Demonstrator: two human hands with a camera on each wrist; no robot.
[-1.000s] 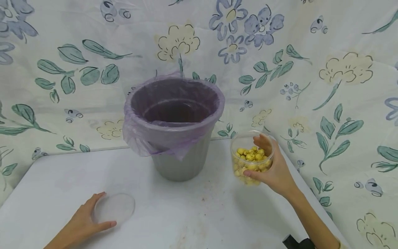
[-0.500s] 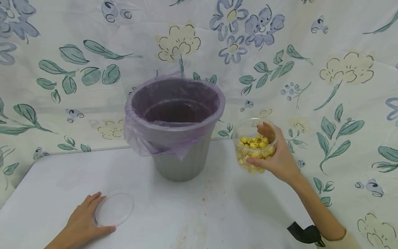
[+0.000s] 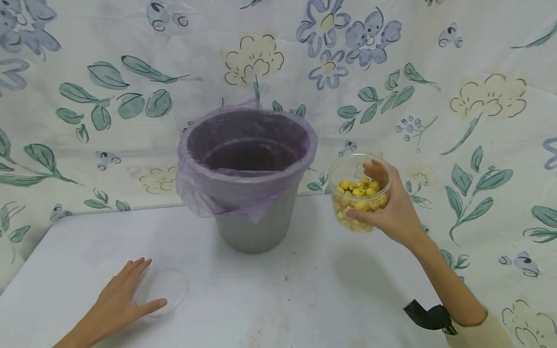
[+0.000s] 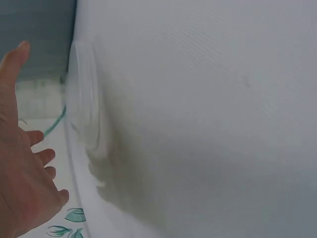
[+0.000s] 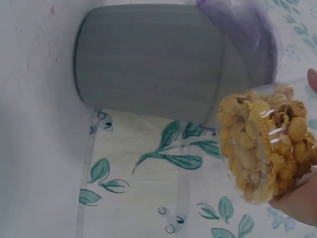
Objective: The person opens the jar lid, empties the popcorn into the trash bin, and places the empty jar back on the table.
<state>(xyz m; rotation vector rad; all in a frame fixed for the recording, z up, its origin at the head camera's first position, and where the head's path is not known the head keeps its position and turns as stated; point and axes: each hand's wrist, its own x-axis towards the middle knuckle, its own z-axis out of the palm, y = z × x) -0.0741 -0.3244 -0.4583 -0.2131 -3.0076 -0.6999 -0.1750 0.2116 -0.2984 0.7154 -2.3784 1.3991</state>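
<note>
The right hand (image 3: 393, 212) is holding one clear round plastic tub (image 3: 342, 205) of yellow popcorn (image 3: 359, 189) above the white counter (image 3: 270, 299), near the purple-lined grey bin (image 3: 256, 234). The left hand (image 3: 119, 297) is wide, beside a clear round lid (image 3: 174, 291).

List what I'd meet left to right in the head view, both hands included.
Left hand → clear lid → grey bin with purple liner → clear tub of popcorn → right hand, gripping the tub from its right side.
</note>
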